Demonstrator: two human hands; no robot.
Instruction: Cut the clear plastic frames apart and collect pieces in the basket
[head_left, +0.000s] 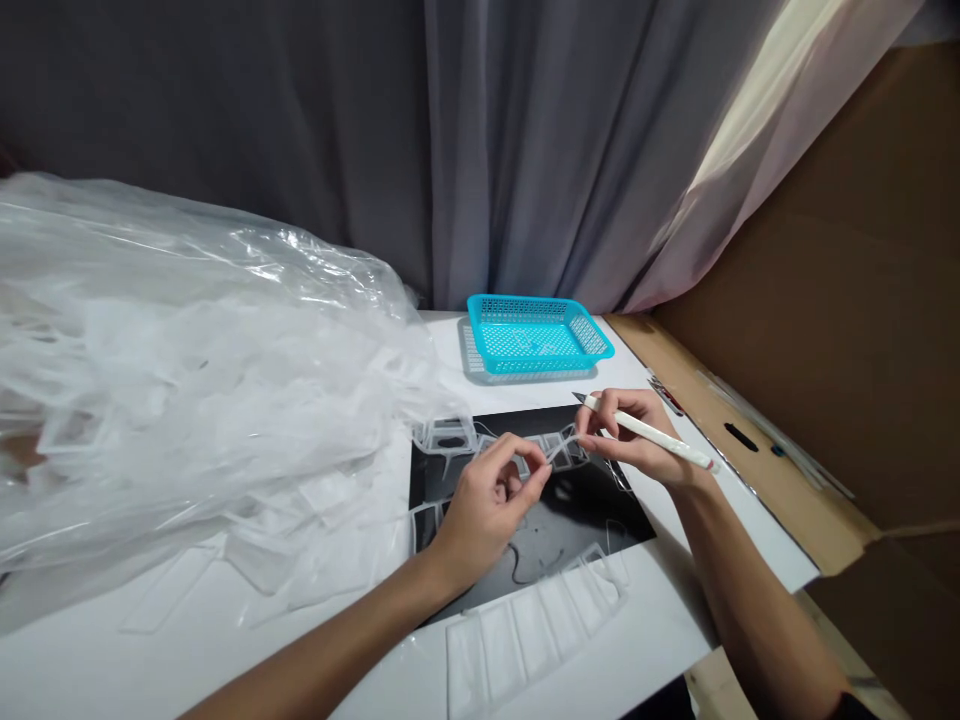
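Note:
Above a black mat [555,520], my left hand [491,500] pinches one end of a thin translucent strip [562,447] between thumb and forefinger. The strip's other end is between the fingertips of my right hand [634,435], which also holds a white pen-like tool [652,432] with a dark pointed tip directed left. Behind and below the hands, translucent framed pieces [442,435] lie on the mat, partly hidden by my left hand. A larger ribbed translucent piece [525,635] rests across the mat's front edge.
A big clear plastic bag [210,370] full of whitish translucent pieces covers the left of the white table [367,680]. A turquoise basket [544,365] stands at the back. Small tools [665,395] lie near the right edge, beside brown cardboard [795,470]. Grey curtains hang behind.

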